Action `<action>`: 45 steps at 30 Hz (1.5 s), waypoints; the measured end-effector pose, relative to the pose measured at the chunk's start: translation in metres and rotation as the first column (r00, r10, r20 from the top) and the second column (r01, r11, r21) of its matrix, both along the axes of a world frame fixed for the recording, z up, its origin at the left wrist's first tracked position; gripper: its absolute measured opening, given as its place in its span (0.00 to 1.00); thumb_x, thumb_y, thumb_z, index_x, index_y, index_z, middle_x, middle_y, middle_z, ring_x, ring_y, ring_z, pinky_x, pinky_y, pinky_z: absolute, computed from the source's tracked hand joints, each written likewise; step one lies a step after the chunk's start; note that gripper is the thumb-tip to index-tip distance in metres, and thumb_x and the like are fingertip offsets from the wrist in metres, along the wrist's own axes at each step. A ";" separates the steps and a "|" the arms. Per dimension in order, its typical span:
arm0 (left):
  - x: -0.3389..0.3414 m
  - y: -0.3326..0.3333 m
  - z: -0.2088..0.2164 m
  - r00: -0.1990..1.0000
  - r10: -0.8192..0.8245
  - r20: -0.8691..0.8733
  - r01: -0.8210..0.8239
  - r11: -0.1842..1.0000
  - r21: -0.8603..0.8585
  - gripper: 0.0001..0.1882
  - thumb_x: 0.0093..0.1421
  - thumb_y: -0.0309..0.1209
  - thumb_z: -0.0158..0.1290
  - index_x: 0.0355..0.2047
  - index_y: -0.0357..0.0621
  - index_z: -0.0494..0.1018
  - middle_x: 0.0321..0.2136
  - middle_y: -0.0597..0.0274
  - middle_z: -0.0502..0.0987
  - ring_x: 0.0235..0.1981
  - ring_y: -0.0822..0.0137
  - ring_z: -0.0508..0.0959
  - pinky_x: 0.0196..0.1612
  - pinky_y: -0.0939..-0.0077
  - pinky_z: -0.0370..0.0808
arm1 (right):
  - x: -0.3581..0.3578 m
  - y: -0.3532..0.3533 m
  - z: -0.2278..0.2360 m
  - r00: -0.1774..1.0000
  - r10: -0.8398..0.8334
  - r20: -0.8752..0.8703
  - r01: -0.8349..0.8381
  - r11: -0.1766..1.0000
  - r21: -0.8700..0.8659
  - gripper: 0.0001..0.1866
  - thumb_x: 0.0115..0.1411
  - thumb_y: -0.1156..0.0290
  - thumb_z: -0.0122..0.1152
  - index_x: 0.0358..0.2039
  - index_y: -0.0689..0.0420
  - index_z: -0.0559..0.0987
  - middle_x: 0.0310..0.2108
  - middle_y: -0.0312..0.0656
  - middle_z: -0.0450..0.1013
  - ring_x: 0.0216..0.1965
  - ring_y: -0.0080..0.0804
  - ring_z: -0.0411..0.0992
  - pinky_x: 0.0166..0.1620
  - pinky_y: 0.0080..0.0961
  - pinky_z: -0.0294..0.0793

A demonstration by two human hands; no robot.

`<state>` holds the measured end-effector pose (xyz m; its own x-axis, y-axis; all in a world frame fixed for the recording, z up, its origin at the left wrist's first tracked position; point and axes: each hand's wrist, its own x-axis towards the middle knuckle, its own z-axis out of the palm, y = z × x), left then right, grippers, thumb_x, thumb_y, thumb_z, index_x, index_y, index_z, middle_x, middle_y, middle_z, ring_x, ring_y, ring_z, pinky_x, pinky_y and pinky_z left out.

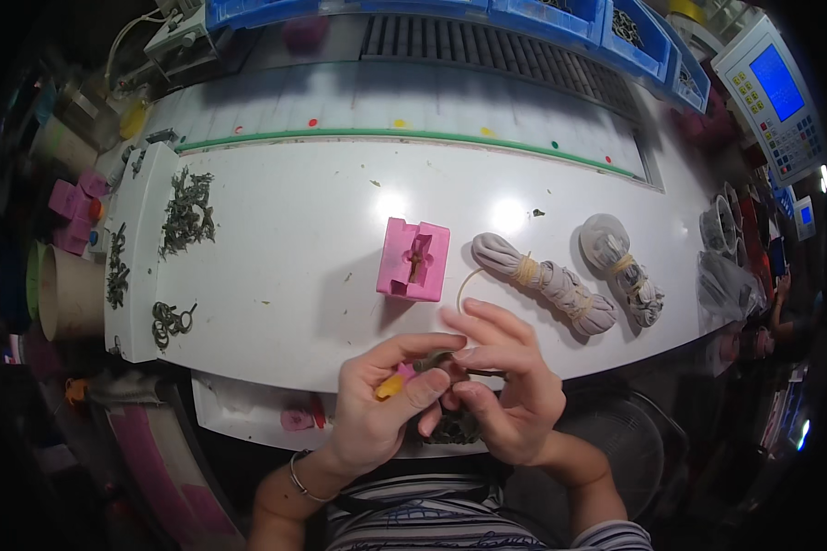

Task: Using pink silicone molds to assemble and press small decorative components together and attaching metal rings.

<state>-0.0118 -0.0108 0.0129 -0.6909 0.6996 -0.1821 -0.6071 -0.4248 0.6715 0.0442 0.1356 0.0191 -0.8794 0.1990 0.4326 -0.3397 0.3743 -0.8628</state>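
In front of the pink block (432, 283), a dark green piece (432, 360) is clamped in the left hand's (368, 409) fingers; the right hand (516, 399) is curled alongside, its grip unclear. Beyond the block, dark parts (628, 29) are held in a blue bin (636, 62).

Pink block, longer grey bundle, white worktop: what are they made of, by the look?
Pink block: probably moulded plastic, satin; even colour, crisp edges.
Longer grey bundle: likely fabric, matte; soft folds pinched by ties.
White worktop: smooth and glossy, maybe laminate or coated board; bright lamp reflections.
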 end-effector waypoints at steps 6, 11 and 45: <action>0.000 -0.001 0.002 0.980 0.072 -0.184 -0.108 0.975 -0.193 0.16 0.58 0.21 0.54 0.47 0.32 0.71 0.33 0.58 0.75 0.25 0.78 0.72 0.24 0.88 0.70 | 0.008 0.006 0.001 0.988 -0.129 -0.081 0.149 0.937 0.317 0.17 0.45 0.83 0.65 0.38 0.61 0.77 0.32 0.44 0.75 0.28 0.36 0.73 0.29 0.26 0.72; -0.005 0.004 -0.001 0.922 -0.001 -0.388 -0.111 0.958 -0.266 0.15 0.56 0.18 0.54 0.45 0.34 0.73 0.34 0.61 0.74 0.27 0.78 0.73 0.26 0.88 0.72 | 0.011 0.008 0.013 0.983 -0.183 0.010 0.160 0.885 0.438 0.11 0.48 0.83 0.63 0.35 0.60 0.77 0.24 0.42 0.74 0.19 0.29 0.71 0.23 0.23 0.71; 0.000 0.040 -0.010 0.417 -0.257 -0.872 -0.346 0.842 -0.414 0.12 0.51 0.16 0.55 0.37 0.38 0.77 0.24 0.68 0.66 0.22 0.76 0.63 0.26 0.85 0.63 | 0.102 0.233 0.040 0.640 -0.710 0.294 0.729 0.681 0.060 0.06 0.59 0.72 0.55 0.32 0.61 0.78 0.22 0.36 0.74 0.19 0.17 0.70 0.19 0.14 0.66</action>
<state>-0.0119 0.0289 0.0031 -0.6833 0.6804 0.2650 0.4582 0.1171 0.8811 0.1463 0.3685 0.0586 -0.5221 0.8365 0.1663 0.2650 0.3444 -0.9007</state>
